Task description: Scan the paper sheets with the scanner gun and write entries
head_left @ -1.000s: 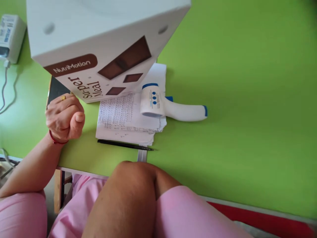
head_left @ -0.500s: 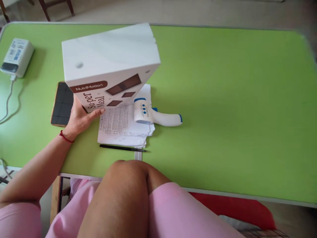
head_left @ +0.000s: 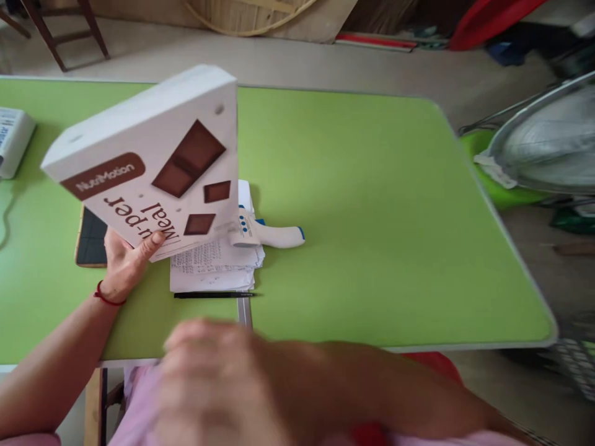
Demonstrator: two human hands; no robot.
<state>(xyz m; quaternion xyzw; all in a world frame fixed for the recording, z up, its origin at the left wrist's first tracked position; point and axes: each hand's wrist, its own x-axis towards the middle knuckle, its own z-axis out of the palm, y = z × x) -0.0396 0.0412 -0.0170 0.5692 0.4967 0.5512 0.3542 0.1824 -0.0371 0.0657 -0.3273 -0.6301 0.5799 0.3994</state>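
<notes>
My left hand (head_left: 125,266) grips a white NutriMotion carton (head_left: 111,207) at its lower edge, thumb on the printed front and the other fingers hidden behind. The carton is tilted above the table, its brown chocolate pictures facing me. Blurred by motion, my right hand (head_left: 211,381) is at the bottom middle, in front of the table edge; its fingers look curled, but what they hold, if anything, is not clear. Beneath the carton are handwritten papers (head_left: 195,282) and a white and blue infrared thermometer (head_left: 279,236), partly covered. A black pen (head_left: 209,295) lies along the papers' near edge.
On the green table (head_left: 372,217), a dark phone-like device (head_left: 90,241) with a tan edge lies left of the papers. A white corded device (head_left: 16,142) is at the far left. Beyond the right edge stands a bright green object (head_left: 502,179); a wooden stool (head_left: 69,37) is behind.
The carton has tipped so more of its front shows, still in my left hand. My right hand has come into view at the bottom. The camera view has swung up and to the right.
</notes>
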